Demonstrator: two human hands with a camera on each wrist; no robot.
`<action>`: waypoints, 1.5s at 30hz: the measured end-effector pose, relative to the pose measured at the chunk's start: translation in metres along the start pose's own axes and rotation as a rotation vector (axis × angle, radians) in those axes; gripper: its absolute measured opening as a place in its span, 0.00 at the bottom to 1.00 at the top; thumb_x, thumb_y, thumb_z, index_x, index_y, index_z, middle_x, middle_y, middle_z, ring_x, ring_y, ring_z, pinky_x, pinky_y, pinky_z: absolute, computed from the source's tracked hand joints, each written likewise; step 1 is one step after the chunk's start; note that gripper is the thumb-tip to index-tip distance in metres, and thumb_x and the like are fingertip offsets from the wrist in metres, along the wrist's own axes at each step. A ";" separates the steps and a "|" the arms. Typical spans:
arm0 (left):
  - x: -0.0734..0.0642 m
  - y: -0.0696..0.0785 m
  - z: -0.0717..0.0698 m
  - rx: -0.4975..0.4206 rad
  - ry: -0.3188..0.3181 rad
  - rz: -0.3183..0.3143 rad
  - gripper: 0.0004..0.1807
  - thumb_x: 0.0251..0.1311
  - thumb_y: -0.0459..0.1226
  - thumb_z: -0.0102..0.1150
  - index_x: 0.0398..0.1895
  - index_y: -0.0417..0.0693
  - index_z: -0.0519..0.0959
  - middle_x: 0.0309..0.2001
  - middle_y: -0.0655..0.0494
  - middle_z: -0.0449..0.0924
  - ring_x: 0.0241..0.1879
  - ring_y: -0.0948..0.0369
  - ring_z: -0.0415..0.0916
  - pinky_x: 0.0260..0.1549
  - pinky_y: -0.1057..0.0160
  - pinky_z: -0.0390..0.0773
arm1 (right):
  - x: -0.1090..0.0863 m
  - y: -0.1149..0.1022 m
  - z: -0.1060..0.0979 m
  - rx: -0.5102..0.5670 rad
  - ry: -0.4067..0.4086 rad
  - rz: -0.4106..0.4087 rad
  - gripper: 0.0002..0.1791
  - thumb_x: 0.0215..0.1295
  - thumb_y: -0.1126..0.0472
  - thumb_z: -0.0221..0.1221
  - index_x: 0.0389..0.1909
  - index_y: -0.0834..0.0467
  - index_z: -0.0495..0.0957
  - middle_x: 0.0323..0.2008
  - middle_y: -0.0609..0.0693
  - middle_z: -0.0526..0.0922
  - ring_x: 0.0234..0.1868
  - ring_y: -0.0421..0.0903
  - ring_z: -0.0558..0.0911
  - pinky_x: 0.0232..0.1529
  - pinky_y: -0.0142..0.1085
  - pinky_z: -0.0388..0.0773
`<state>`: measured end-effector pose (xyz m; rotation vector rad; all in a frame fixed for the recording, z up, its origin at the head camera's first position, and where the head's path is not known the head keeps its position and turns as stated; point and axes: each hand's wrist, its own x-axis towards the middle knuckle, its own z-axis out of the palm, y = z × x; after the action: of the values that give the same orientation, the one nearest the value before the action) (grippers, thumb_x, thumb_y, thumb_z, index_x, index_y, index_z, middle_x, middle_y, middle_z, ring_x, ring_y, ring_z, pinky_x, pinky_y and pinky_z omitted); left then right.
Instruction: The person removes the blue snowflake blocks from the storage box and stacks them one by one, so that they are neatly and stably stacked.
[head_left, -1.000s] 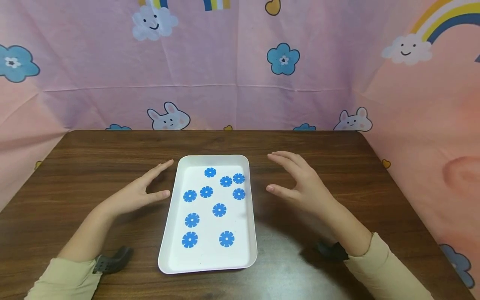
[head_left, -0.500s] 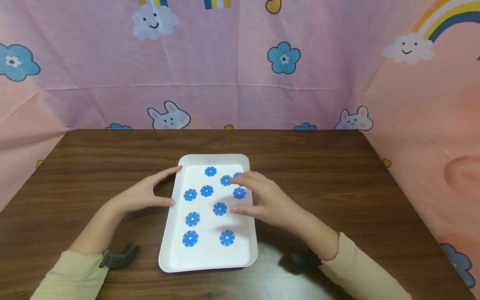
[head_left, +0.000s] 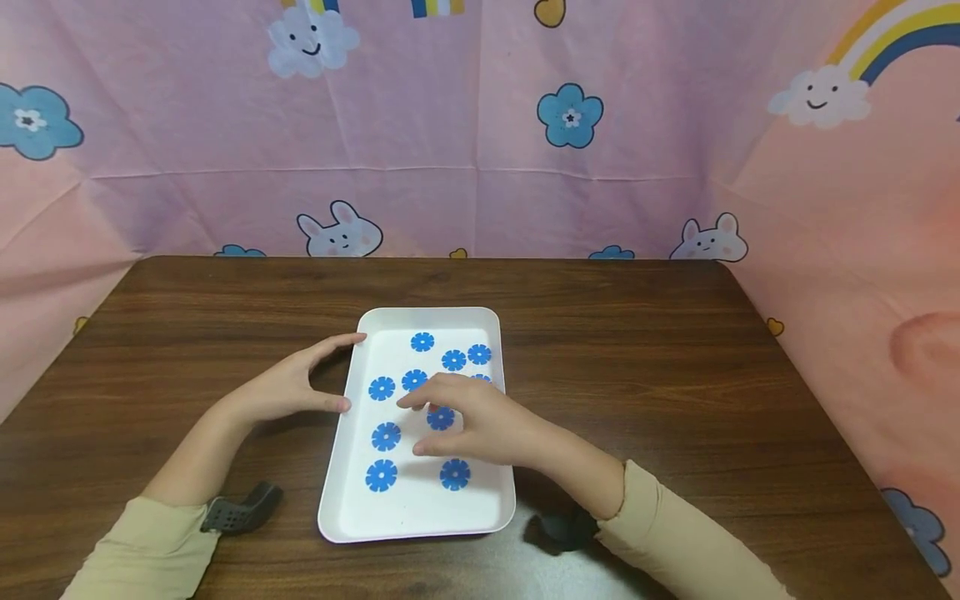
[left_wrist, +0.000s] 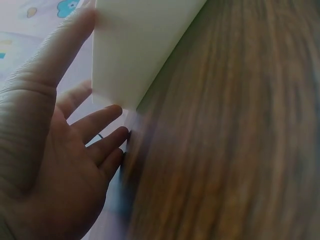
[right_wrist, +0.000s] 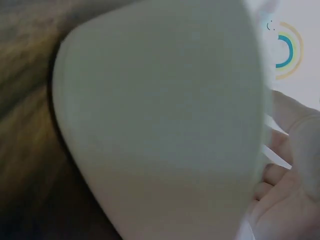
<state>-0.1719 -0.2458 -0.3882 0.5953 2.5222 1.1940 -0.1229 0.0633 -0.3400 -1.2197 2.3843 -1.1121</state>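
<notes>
A white rectangular tray (head_left: 420, 515) holds several blue notched discs (head_left: 386, 436), scattered flat over its bottom. My left hand (head_left: 281, 390) touches the tray's left side with thumb and fingertips spread; in the left wrist view the thumb lies against the tray wall (left_wrist: 135, 45) near the rim. Over the middle of the tray hovers my right hand (head_left: 483, 421), thumb and fingers apart, with nothing held between them. It partly covers discs beneath it, such as the one near the right wall. The tray's side wall (right_wrist: 165, 100) fills most of the right wrist view.
The tray stands on a dark brown wooden table (head_left: 637, 333). A pink patterned cloth (head_left: 420, 125) hangs behind the table and along its sides. Dark wrist devices (head_left: 242, 508) are strapped at both sleeves.
My left hand has moved right until it touches the tray's side. My right hand has come leftward from beside the tray to over its middle. The discs stay put.
</notes>
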 end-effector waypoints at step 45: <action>-0.001 0.003 0.001 -0.036 0.017 0.014 0.47 0.47 0.43 0.73 0.71 0.56 0.59 0.71 0.42 0.54 0.68 0.40 0.49 0.56 0.29 0.54 | 0.043 0.014 0.045 -0.220 -0.324 0.012 0.22 0.51 0.47 0.70 0.49 0.45 0.84 0.43 0.32 0.79 0.44 0.26 0.72 0.46 0.19 0.65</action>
<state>-0.1698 -0.2438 -0.3871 0.5979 2.5090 1.2518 -0.1354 0.0118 -0.3756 -1.3344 2.2991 -0.6021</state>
